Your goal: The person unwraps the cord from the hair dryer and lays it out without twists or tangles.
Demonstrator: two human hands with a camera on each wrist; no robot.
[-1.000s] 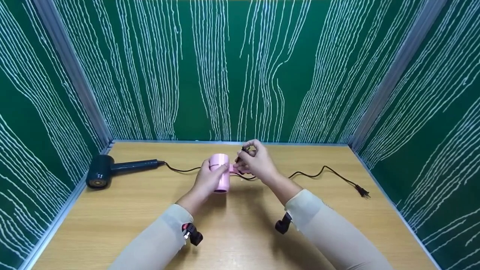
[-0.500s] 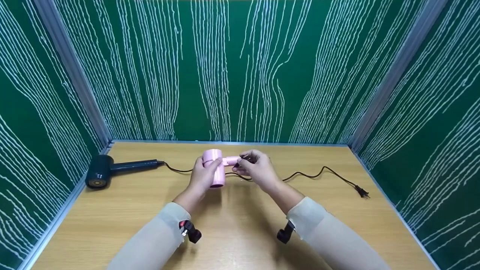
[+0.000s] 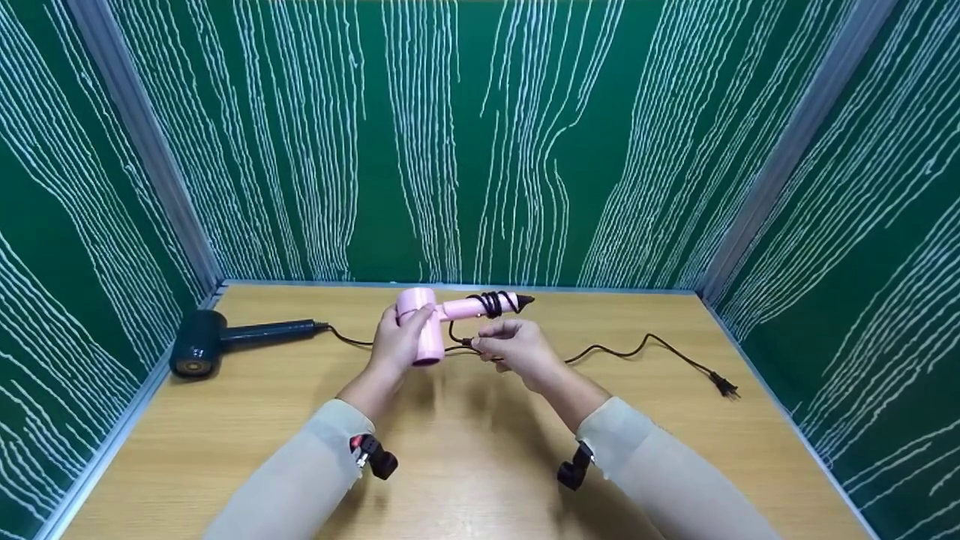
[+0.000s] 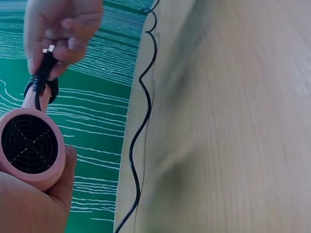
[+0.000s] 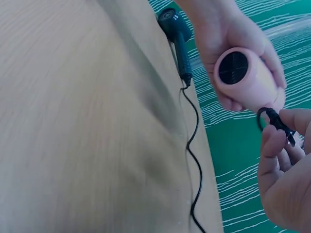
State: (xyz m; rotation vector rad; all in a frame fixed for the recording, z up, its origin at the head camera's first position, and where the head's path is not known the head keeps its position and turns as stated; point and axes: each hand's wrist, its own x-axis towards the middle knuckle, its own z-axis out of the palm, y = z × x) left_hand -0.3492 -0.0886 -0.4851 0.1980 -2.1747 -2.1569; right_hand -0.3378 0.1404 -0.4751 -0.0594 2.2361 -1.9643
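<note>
My left hand [image 3: 394, 341] grips a pink hair dryer [image 3: 430, 343] round its barrel, held up above the table. The dryer's handle points right, with its black cord [image 3: 492, 304] wound round it in several turns near the end. A free length of that cord hangs down to my right hand [image 3: 523, 349]. Thumb and fingers of this hand pinch the black plug [image 5: 278, 121], just below the handle. Both metal prongs [image 4: 48, 48] stick out beside the fingers in the left wrist view. The dark intake grille [image 4: 30, 144] shows at the barrel's end.
A dark teal hair dryer [image 3: 201, 341] lies at the table's left edge. Its black cord [image 3: 611, 349] runs behind my hands to a plug [image 3: 724, 384] at the right. Green walls [image 3: 397, 247] with white lines border the wooden table [image 3: 465, 465] at the back and sides.
The pink dryer and my left hand have shifted left and slightly away. My right hand has drawn the plug down off the handle, and the wound cord has come into sight.
</note>
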